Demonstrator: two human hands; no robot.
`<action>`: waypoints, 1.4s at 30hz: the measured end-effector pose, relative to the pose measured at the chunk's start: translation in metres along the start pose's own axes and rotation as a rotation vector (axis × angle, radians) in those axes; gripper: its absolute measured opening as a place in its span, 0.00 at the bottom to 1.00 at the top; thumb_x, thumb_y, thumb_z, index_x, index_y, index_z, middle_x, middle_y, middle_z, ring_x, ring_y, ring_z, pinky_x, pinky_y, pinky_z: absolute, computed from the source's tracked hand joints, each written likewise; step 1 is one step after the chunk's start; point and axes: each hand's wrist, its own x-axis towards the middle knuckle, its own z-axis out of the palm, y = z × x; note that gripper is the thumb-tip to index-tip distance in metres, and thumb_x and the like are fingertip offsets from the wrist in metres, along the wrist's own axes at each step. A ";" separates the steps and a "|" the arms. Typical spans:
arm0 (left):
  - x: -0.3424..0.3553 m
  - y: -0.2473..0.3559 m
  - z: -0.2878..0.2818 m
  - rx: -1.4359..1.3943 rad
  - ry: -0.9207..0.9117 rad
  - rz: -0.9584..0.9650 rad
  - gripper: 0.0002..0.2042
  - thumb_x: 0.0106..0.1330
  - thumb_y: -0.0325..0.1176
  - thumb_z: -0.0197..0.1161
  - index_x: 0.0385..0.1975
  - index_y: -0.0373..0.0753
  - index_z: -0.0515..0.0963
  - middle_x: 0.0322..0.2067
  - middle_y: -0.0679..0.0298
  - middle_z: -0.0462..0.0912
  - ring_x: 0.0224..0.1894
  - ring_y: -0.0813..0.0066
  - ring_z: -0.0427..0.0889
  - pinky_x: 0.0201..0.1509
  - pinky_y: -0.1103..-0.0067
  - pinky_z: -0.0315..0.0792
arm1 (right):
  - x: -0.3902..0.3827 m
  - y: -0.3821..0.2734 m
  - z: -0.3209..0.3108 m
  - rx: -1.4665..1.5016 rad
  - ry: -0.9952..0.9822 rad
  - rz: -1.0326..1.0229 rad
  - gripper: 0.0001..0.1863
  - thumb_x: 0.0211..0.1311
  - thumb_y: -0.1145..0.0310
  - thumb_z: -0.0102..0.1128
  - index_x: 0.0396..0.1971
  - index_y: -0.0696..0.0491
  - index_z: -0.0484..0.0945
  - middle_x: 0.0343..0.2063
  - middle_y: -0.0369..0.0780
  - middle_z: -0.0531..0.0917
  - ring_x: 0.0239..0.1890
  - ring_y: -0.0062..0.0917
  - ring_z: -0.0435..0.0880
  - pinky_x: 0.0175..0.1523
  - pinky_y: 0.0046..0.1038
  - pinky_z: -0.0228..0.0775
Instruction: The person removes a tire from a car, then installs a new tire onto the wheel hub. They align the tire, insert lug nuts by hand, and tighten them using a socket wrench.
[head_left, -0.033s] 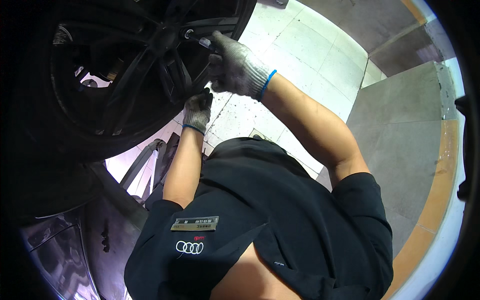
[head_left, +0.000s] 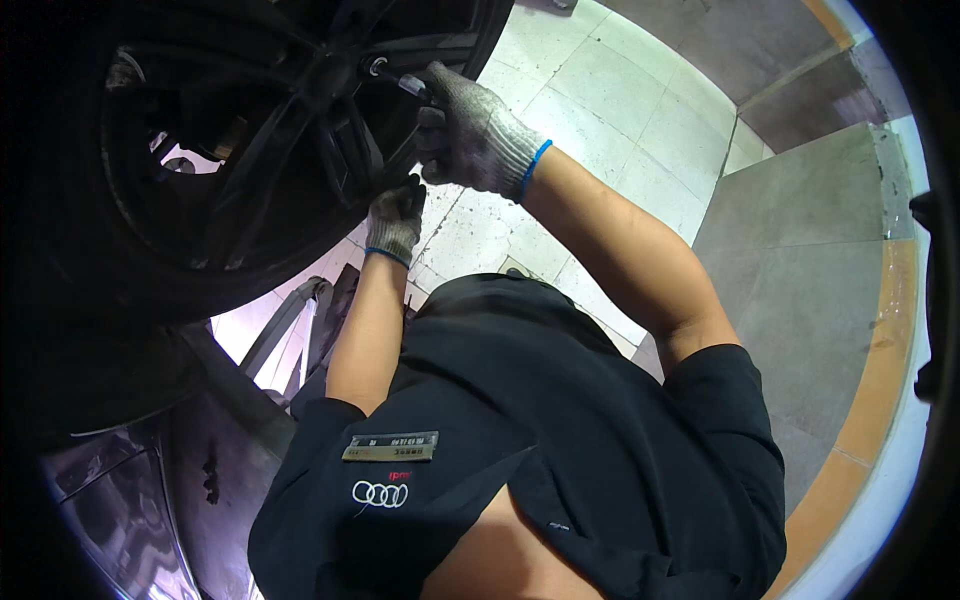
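Your black alloy wheel (head_left: 250, 150) fills the upper left, raised above the pale tiled floor (head_left: 600, 90). Your right hand (head_left: 475, 135), gloved grey, is clamped on a slim tool (head_left: 405, 82) at the wheel's rim edge. Your left hand (head_left: 395, 220) grips a spoke just below.

Left hand (head_left: 395, 222), right hand (head_left: 470, 130): grey knit gloves, blue cuff trim. Dark short-sleeved shirt (head_left: 560, 440), small chest badge (head_left: 390, 446), white ring emblem.

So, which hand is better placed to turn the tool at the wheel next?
Probably right. The right hand grips the tool, whose tip meets the black wheel near its hub. The left hand is lower, beside a spoke, off the tool.
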 end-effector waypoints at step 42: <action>-0.014 0.000 -0.001 0.020 -0.014 0.036 0.10 0.63 0.16 0.60 0.41 0.34 0.82 0.41 0.54 0.86 0.48 0.60 0.87 0.57 0.65 0.85 | 0.000 -0.004 0.006 0.537 -0.147 0.242 0.35 0.78 0.36 0.40 0.30 0.53 0.82 0.20 0.39 0.78 0.27 0.34 0.82 0.37 0.41 0.73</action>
